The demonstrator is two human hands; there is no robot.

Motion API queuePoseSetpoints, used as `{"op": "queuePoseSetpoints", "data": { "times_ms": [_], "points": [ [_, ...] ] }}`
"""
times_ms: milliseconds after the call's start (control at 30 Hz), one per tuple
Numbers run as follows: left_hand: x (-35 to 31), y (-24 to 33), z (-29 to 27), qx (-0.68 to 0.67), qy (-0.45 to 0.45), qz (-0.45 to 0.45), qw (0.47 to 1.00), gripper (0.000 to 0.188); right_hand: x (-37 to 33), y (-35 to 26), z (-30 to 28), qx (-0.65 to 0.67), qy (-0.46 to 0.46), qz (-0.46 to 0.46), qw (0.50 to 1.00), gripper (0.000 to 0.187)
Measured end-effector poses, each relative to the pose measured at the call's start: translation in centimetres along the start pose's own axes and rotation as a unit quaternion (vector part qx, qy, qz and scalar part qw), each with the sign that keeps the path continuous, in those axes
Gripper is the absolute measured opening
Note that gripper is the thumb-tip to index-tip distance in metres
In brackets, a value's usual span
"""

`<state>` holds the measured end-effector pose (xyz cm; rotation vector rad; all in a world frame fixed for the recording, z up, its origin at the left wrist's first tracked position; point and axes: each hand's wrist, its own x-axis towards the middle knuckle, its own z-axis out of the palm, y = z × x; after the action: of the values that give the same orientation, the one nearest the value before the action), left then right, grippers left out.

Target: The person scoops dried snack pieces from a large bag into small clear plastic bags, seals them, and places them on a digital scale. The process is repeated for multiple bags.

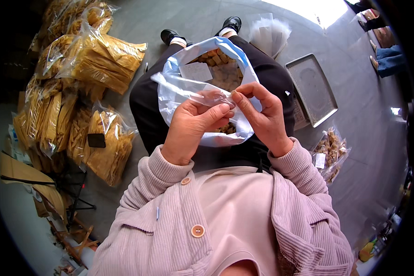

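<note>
Between my knees sits a blue-and-white plastic sack (170,69), its mouth open, with several small brown chunks (220,60) inside. A white paper slip (196,71) with print lies in it. Over the sack I hold a clear plastic bag (181,87). My left hand (195,122) is closed on the bag, thumb on top. The thumb and forefinger of my right hand (262,112) pinch its edge right beside the left fingertips. The bag looks flat, and part of it is hidden behind my fingers.
On the left, large clear bags of yellow-brown dried sheets (108,62) are piled up; a dark phone-like slab (96,140) rests on one. A stack of clear bags (270,34), a metal tray (312,89) and a filled bag of brown pieces (330,154) lie on the right. Other people's legs (386,60) show far right.
</note>
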<state>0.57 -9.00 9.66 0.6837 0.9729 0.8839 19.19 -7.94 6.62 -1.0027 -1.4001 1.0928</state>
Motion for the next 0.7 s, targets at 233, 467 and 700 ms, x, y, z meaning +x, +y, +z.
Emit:
{"op": "queuePoseSetpoints", "data": {
  "times_ms": [233, 467, 700],
  "points": [
    [0.2, -0.1, 0.1, 0.033, 0.036, -0.002, 0.999, 0.022, -0.6, 0.2, 0.0, 0.019, -0.014, 0.042, 0.999, 0.014],
    [0.3, -0.1, 0.1, 0.066, 0.033, -0.004, 0.997, 0.017, -0.8, 0.0, 0.4, -0.02, 0.042, -0.024, 0.999, 0.011],
    [-0.1, -0.1, 0.0, 0.122, 0.015, 0.061, 0.991, 0.02, -0.3, -1.1, -0.4, -0.242, -0.006, -0.213, 0.946, 0.022]
  ]
}}
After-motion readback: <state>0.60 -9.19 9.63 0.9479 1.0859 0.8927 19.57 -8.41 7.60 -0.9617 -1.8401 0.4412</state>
